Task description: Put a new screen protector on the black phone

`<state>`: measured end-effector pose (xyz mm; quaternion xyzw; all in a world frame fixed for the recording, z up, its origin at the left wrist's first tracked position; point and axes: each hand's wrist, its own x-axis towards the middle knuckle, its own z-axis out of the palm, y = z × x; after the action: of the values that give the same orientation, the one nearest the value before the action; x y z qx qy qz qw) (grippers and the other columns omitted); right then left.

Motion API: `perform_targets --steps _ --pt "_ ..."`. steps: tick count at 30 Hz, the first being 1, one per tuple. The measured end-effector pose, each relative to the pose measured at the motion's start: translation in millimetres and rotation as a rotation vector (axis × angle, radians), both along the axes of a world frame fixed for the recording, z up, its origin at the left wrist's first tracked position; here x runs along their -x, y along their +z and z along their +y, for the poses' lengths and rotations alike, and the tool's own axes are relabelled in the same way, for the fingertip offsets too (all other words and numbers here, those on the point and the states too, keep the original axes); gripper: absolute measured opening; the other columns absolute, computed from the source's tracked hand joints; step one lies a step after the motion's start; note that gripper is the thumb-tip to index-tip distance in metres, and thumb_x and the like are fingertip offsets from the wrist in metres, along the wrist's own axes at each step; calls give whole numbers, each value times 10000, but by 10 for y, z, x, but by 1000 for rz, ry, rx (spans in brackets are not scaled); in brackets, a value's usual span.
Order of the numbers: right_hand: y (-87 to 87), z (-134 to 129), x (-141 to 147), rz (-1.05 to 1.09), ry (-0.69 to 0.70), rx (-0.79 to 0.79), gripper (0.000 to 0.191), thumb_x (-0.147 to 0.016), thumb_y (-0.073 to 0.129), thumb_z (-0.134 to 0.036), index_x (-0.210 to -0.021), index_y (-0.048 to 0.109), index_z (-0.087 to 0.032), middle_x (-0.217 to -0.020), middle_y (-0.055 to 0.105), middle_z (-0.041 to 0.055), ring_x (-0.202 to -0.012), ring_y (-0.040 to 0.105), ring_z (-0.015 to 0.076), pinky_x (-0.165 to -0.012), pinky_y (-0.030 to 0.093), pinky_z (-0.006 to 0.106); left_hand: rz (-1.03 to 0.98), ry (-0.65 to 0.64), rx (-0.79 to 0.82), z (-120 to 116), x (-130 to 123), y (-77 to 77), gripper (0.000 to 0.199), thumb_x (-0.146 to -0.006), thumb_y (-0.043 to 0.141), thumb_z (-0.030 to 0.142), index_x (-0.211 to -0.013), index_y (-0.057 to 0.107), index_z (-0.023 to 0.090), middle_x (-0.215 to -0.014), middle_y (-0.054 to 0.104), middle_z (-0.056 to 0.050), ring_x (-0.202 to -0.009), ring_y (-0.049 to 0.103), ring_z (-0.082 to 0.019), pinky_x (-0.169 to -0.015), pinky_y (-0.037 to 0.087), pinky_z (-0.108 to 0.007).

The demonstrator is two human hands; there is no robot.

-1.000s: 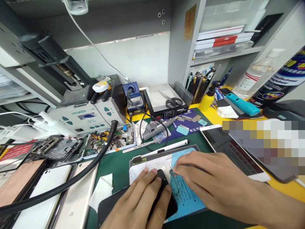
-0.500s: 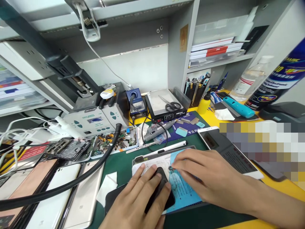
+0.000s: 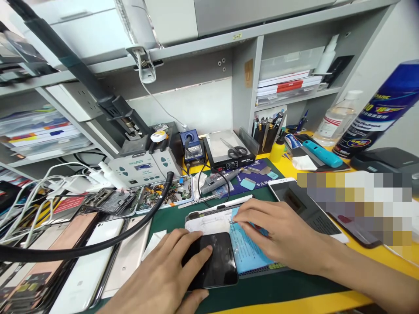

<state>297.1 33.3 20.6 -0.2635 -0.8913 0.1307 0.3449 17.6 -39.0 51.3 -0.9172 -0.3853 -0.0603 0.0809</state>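
Observation:
My left hand (image 3: 163, 266) is closed round a black smartphone (image 3: 221, 264), its fingers over the dark glass and its thumb at the near edge. The phone lies near a blue and white printed sheet (image 3: 246, 255), overlapping its left part. Over the sheet's upper middle, my right hand (image 3: 278, 231) has thumb and fingertips pinched together. Whatever is at those fingertips is too small to make out. A white-framed phone (image 3: 303, 207) lies just beyond my right hand. Behind the sheet is a white pen-like stick (image 3: 234, 203).
Several phones (image 3: 78, 266) lie at left under a black hose (image 3: 131, 235). A parts tray (image 3: 163, 194) sits before a grey rework station (image 3: 140, 168). Scissors (image 3: 237, 150) rest on a heating plate (image 3: 218, 141). Bottles and a spray can (image 3: 376, 113) stand at right.
My left hand has shifted left across the phone, baring more of its screen, and the phone now lies flatter. My right hand keeps its pinch over the sheet. The camera view has tilted up.

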Motion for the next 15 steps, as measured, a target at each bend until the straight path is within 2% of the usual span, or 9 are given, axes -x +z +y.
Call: perform_targets --steps 4,8,12,15 --pt "44 21 -7 101 -8 91 161 -975 565 -96 -1016 713 -145 -950 720 73 -796 665 169 -662 515 278 8 36 222 138 -43 197 517 -892 665 339 -1398 560 325 -1365 587 -71 -1217 591 -274 -935 606 -432" --pt "92 37 -4 138 -14 172 159 -981 569 -120 -996 724 -155 -928 714 66 -717 640 147 -617 493 273 -5 -8 366 353 -126 355 495 -877 625 225 -1343 582 387 -1281 580 -29 -1216 528 -264 -1096 438 -533" --pt "90 26 -1 140 -2 171 150 -968 581 -100 -982 718 -161 -921 713 64 -794 671 170 -701 519 302 46 -84 442 492 -216 402 611 -784 627 150 -1354 577 366 -1234 597 -37 -1175 551 -274 -1114 375 -566" --pt "76 22 2 144 3 170 150 -959 592 -82 -982 710 -172 -912 714 55 -820 671 174 -711 524 301 56 -142 485 537 -237 386 675 -746 603 106 -1376 564 347 -1295 603 -51 -1196 570 -280 -1118 381 -551"
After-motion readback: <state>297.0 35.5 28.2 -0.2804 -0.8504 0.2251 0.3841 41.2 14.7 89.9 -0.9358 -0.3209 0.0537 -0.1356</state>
